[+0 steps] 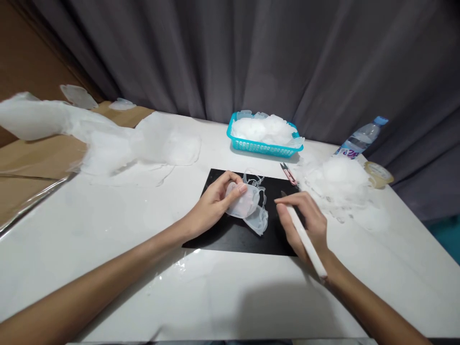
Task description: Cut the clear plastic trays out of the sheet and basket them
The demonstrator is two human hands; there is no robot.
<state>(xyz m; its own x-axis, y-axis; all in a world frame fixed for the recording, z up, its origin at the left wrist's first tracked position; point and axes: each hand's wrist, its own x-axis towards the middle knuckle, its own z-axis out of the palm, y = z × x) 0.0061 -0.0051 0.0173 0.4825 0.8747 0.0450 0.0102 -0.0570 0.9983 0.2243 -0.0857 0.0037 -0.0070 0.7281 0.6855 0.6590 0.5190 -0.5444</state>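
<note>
My left hand is closed round a translucent white plastic piece, holding it just above a black mat in the middle of the white table. Thin trimmed edges hang from the piece on its right side. My right hand grips a white pen-like knife, its tip pointing up-left toward the piece, a short gap away from it.
A turquoise basket of clear plastic pieces stands behind the mat. Small pink snips lie at the mat's far right corner. A heap of plastic scraps, a water bottle and a tape roll are at right. Plastic sheets and cardboard lie left.
</note>
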